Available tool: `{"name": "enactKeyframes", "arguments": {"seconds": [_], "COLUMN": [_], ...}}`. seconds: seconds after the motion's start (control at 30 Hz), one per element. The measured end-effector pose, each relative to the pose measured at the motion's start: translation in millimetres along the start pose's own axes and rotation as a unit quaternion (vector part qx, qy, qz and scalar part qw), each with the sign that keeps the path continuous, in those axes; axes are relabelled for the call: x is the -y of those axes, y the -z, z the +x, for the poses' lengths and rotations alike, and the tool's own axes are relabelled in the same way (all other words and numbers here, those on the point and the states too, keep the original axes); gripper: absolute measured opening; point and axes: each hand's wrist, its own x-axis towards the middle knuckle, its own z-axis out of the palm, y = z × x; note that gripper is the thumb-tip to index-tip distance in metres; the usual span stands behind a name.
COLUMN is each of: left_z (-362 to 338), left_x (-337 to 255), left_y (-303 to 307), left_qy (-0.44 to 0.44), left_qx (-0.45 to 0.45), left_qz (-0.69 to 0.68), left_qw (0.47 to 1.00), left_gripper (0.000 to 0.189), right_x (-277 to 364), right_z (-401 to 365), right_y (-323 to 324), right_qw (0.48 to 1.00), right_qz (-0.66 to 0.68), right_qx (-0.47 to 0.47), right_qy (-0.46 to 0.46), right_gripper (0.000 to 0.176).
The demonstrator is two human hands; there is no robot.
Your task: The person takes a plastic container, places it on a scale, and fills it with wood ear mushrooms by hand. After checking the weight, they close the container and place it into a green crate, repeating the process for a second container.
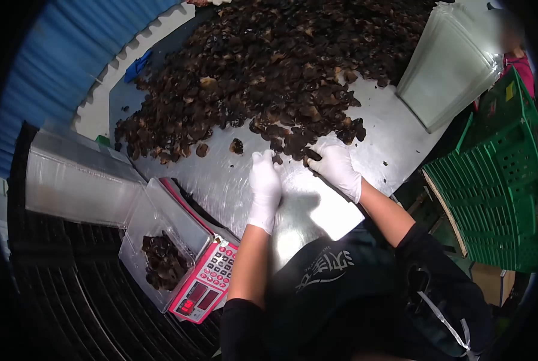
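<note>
Both of my hands wear white gloves and reach to the near edge of a large heap of dark brown, wrinkled fungus pieces (251, 72) on a metal table (221, 174). My left hand (265, 180) has its fingers curled at a small dark piece by the heap's edge. Just to its right, my right hand (336, 168) is closed with thumb and fingers round a dark fungus piece (312, 156). A single loose piece (236, 145) lies to the left of my left hand.
A red scale (203, 283) carries a clear plastic box (155, 228) with fungus pieces inside. Stacked clear boxes (79, 174) stand at the left, more stacked boxes (449, 66) at the upper right. Green crates (491, 180) are on the right. Part of another person (520, 69) shows behind them.
</note>
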Motion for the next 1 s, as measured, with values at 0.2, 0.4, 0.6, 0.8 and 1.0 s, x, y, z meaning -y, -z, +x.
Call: {"name": "enactKeyframes", "arguments": {"seconds": [0.2,0.4,0.6,0.8,1.0], "left_z": [-7.3,-16.8,-39.1,-56.6,-94.7], "left_x": [-8.9,-14.0,-9.9,-29.3,-57.1], "left_y": [14.5,9.3,1.5,41.0,181.6], "left_qy": [0.042,0.011,0.024,0.027,0.034], "left_qx": [-0.046,-0.004,0.030,-0.017,-0.236], "left_qz": [-0.066,-0.103,-0.019,-0.130,-0.052], "left_qw": [0.996,0.995,0.999,0.991,0.970], "left_gripper": [0.010,0.026,0.029,0.016,0.023], "right_x": [-4.0,-11.6,-11.4,-6.8,60.9], "right_z": [-8.0,-10.5,-15.4,-19.6,-9.0], "right_y": [34.0,20.5,29.7,20.3,19.9], "right_qw": [0.783,0.695,0.655,0.635,0.739], "right_qz": [0.552,0.671,0.718,0.720,0.616], "right_qx": [0.090,0.076,0.099,0.122,0.210], "right_qy": [-0.273,-0.248,-0.213,-0.253,-0.175], "right_gripper": [0.011,0.023,0.016,0.016,0.023]}}
